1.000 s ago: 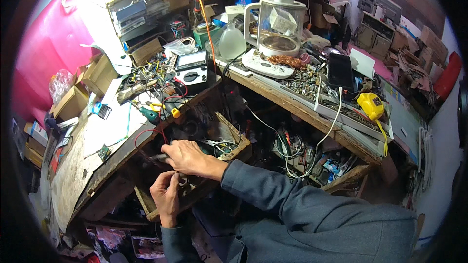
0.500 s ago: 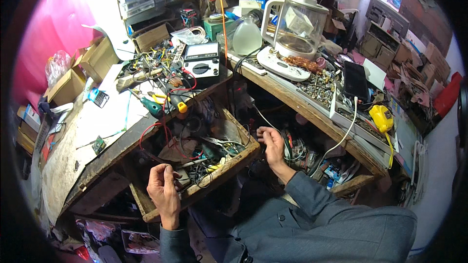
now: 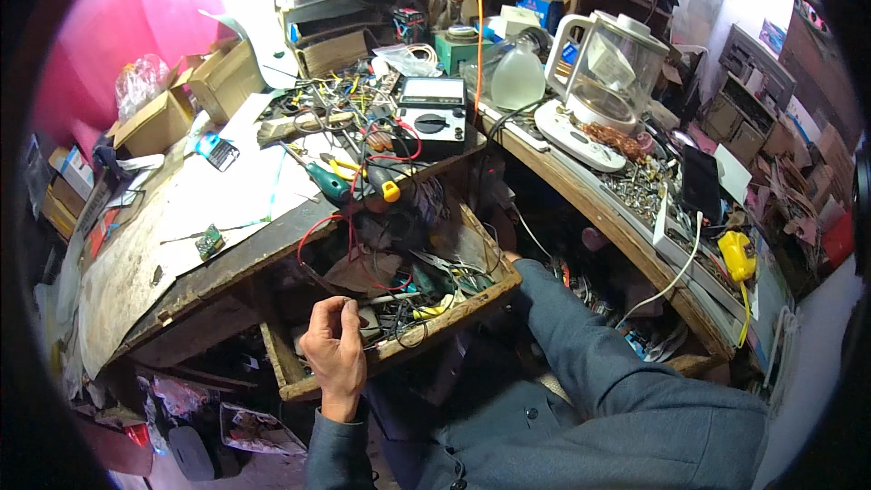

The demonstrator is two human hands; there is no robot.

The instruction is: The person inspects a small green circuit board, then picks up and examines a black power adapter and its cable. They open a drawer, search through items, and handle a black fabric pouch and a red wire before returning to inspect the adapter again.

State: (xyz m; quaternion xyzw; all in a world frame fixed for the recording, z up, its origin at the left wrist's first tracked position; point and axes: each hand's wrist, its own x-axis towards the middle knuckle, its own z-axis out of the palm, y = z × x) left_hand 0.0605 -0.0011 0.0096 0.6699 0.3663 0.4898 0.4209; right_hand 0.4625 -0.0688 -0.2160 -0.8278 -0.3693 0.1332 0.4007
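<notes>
My left hand is at the front left of an open wooden drawer, with thumb and fingers pinched together. Whatever they may hold is too small or hidden to make out. Only a sliver of my right hand shows by the drawer's far right corner; the sleeve covers the rest, and its fingers are out of sight. Inside the drawer lie several pliers, tangled cables and a yellow-handled tool. A red test lead hangs into it from the analogue multimeter on the bench.
On the left bench are a green screwdriver, a brush, a small circuit board and cardboard boxes. The right bench carries a glass kettle, loose screws, a black phone and a yellow tape measure.
My right hand has reached forward, away from me, and is now mostly hidden beside the drawer's corner. My left hand stays pinched by the drawer front. The whole view has shifted.
</notes>
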